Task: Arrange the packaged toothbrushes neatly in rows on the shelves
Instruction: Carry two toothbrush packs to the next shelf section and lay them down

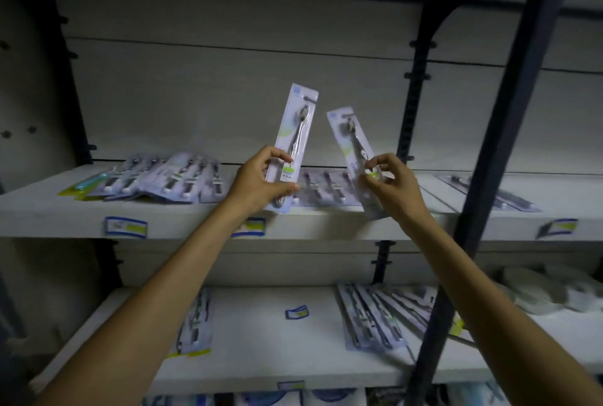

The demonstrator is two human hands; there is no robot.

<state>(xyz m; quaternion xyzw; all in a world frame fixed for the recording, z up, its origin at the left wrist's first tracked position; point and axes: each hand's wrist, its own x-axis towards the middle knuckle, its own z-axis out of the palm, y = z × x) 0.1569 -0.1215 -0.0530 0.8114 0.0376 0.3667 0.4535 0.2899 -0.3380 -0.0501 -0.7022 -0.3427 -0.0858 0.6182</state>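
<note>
My left hand (261, 182) grips the lower part of a packaged toothbrush (298, 125), held upright above the middle shelf (195, 219). My right hand (390, 185) pinches a second packaged toothbrush (350, 134), tilted to the left, close beside the first. On the shelf to the left lies a row of several overlapping packs (173, 179). A few more packs (326, 185) lie flat behind my hands.
A dark metal upright (509, 131) stands at the right in front of the shelves. More packs (489, 192) lie beyond it. The lower shelf (267, 369) holds a small stack (195, 324) at left and a fanned group (381, 317) at right. Price labels (125, 226) sit on the shelf edge.
</note>
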